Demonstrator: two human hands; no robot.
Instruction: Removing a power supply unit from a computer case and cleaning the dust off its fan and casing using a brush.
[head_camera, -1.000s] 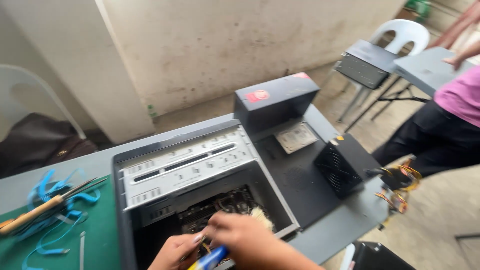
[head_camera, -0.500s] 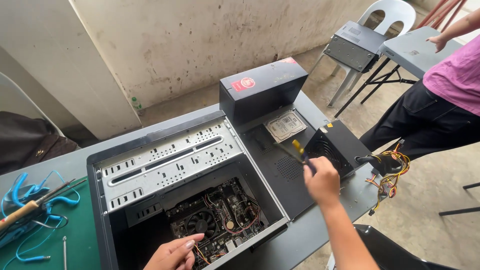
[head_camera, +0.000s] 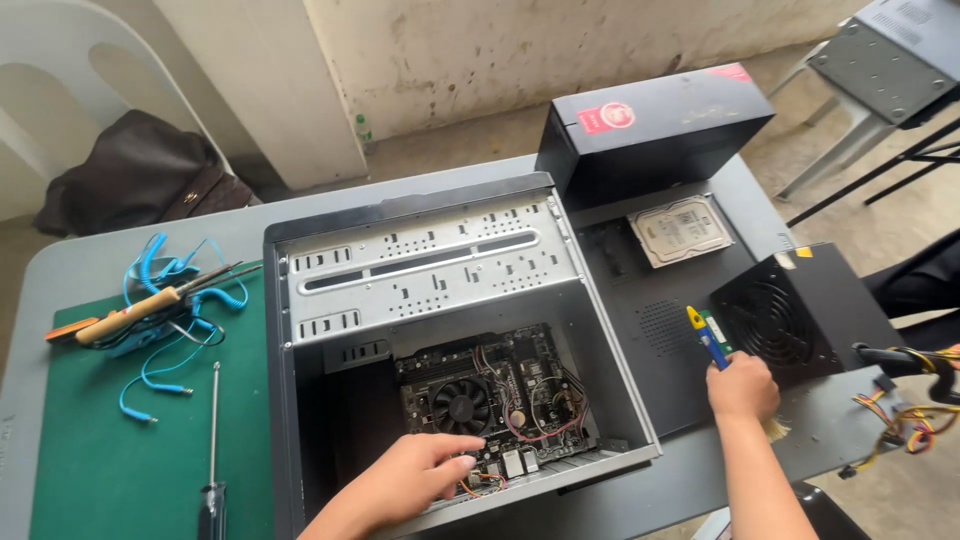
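An open black computer case (head_camera: 440, 260) lies on its side on the grey table (head_camera: 60, 290), with a motherboard (head_camera: 495, 395) and its fan in the bottom. My left hand (head_camera: 415, 475) reaches into the case, fingers spread, resting on the board's lower edge and holding nothing. My right hand (head_camera: 742, 388) is to the right of the case, over the removed black side panel (head_camera: 650, 310). It grips a small brush with a blue and yellow handle (head_camera: 706, 338), bristles showing below the fist. A black power supply (head_camera: 790, 315) sits just beside that hand.
A hard drive (head_camera: 682, 228) lies on the side panel, with a black box (head_camera: 655, 125) behind it. A green mat (head_camera: 120, 440) at left holds a screwdriver (head_camera: 211, 455), a blue coiled strap (head_camera: 165, 295) and a soldering iron (head_camera: 125, 317). Coloured cables (head_camera: 915, 405) hang at right.
My right hand left the inside of the case, swung right with the brush, and has settled by the power supply. The view shifted so the case sits centred. My left hand stays in the case.
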